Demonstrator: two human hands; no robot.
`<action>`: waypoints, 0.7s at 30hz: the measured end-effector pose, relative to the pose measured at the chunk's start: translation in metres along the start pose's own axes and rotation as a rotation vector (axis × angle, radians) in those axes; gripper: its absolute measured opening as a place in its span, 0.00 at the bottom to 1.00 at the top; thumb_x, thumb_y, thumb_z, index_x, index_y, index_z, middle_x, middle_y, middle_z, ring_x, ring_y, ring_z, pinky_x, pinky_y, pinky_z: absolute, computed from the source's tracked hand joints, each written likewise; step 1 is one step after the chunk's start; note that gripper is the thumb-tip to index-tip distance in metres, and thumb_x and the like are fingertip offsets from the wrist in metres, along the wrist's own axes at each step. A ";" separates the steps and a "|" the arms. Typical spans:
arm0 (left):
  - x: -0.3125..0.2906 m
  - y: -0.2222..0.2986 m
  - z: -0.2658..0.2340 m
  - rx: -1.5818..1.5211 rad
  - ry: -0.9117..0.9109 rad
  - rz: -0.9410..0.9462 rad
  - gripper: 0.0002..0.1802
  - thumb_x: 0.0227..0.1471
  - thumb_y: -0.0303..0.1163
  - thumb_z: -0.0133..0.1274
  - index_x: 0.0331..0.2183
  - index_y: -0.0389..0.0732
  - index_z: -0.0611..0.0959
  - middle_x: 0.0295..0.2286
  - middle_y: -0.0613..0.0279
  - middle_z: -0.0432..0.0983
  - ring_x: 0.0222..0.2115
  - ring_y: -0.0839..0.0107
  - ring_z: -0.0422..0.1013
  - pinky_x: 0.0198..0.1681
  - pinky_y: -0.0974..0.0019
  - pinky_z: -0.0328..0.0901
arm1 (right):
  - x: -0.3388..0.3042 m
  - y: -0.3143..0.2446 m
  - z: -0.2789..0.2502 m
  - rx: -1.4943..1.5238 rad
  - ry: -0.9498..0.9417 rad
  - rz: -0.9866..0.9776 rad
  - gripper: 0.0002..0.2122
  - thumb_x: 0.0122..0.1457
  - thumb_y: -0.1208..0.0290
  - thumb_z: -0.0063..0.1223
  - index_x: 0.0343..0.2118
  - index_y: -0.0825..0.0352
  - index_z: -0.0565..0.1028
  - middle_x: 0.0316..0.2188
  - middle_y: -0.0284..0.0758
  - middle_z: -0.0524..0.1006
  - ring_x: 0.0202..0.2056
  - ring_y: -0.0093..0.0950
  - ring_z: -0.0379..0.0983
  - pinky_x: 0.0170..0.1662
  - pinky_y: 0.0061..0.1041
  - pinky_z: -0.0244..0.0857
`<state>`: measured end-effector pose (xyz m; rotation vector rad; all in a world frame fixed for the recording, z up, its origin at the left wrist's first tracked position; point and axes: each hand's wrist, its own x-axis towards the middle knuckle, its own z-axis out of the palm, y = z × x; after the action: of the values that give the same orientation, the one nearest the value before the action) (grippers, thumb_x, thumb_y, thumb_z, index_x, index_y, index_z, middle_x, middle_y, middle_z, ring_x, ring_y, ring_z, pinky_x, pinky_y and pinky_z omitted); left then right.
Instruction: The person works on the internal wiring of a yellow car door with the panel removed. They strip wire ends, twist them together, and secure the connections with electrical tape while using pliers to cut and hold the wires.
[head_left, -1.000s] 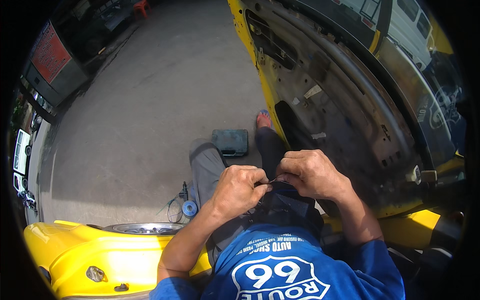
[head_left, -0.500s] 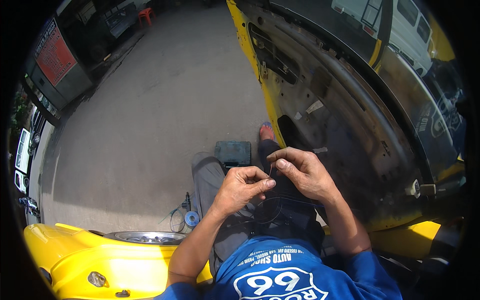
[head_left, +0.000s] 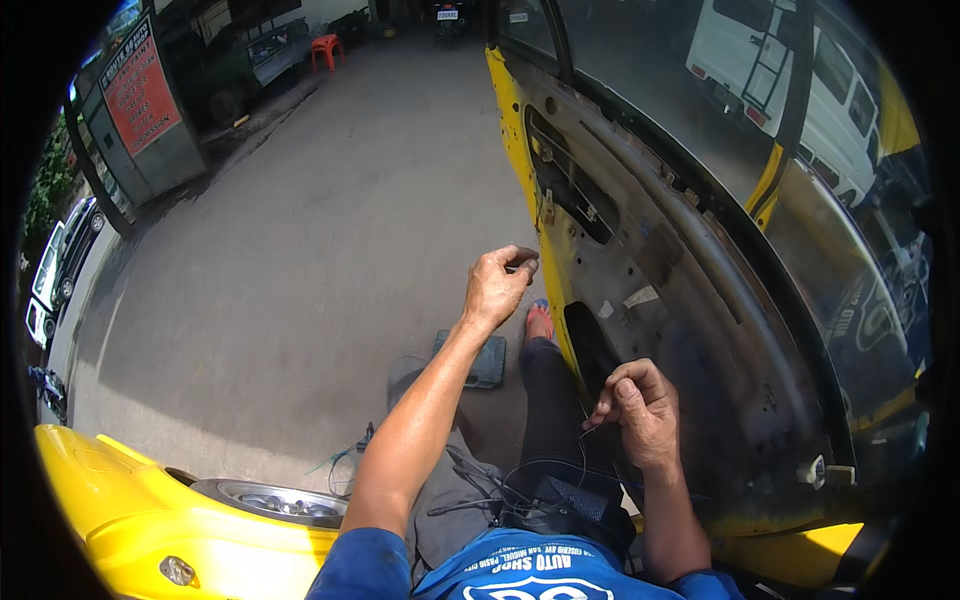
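Note:
My left hand (head_left: 498,290) is raised past my knees, beside the yellow edge of a stripped car door (head_left: 690,330). Its thumb and fingers are pinched together; whatever is between them is too small to make out. Lower and to the right, my right hand (head_left: 645,415) is closed in front of the door's bare inner side. Its fingertips pinch the end of a thin dark wire (head_left: 583,455), which hangs down and curves across my lap. More dark cables (head_left: 475,490) lie in loops over my left thigh.
A dark green case (head_left: 485,360) lies on the concrete beyond my left knee, partly behind my forearm. A yellow car fender with a wheel (head_left: 280,497) is at lower left. At the far left stand a signboard (head_left: 140,90) and a red stool (head_left: 327,50).
My hands were close together over my lap. The left has moved away, forward and slightly left; the right has come down and nearer with the wire. The view has tilted up.

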<state>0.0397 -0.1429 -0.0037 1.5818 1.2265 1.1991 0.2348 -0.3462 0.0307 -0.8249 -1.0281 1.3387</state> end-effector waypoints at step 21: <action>0.109 -0.003 -0.014 -0.208 -0.234 -0.323 0.16 0.61 0.36 0.61 0.45 0.34 0.86 0.29 0.65 0.83 0.30 0.76 0.78 0.31 0.72 0.65 | 0.130 0.036 0.001 -0.501 0.207 -0.005 0.08 0.64 0.72 0.59 0.41 0.70 0.83 0.23 0.26 0.75 0.24 0.14 0.67 0.28 0.19 0.61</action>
<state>0.0346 -0.0360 0.0196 1.2736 1.1143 0.8767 0.2142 -0.2141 0.0124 -1.3028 -1.2145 0.9728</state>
